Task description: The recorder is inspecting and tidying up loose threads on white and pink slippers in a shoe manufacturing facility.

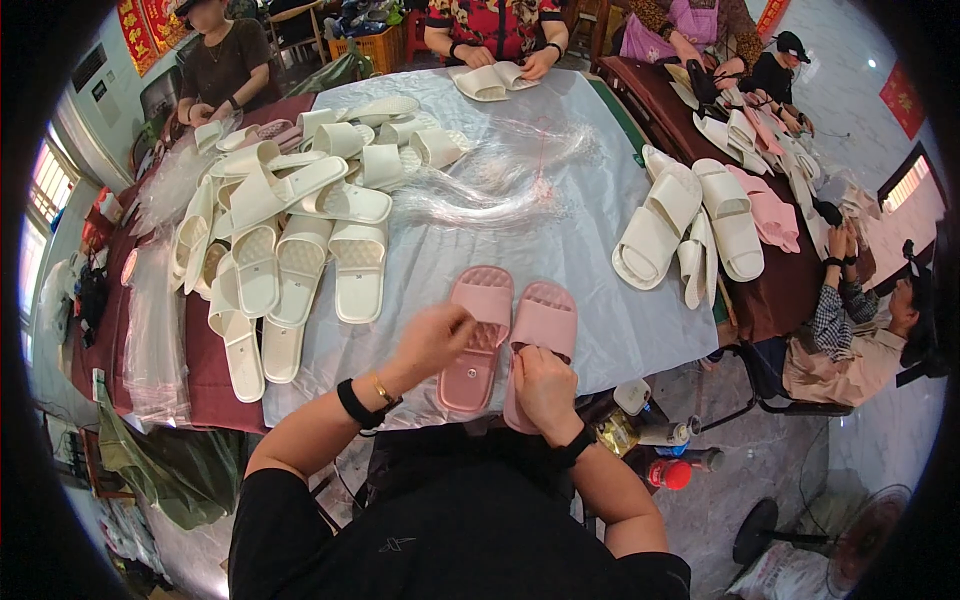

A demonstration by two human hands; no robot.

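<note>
Two pink slippers lie side by side at the near edge of the table in front of me, toes pointing away. My left hand [432,342] is over the left pink slipper [470,385], its fingers curled together beside the strap; what they hold, if anything, is too small to make out. My right hand [546,388] is closed on the right pink slipper [546,318], with the fingertips at the strap's opening. That hand covers most of this slipper's heel half.
A heap of cream slippers [360,265] fills the table's left side, beside stacked clear plastic bags [155,335]. More clear bags [480,205] lie mid-table. Cream slippers [660,225] stand at the right. Across the table, a person [495,40] handles cream slippers; other people work at the sides.
</note>
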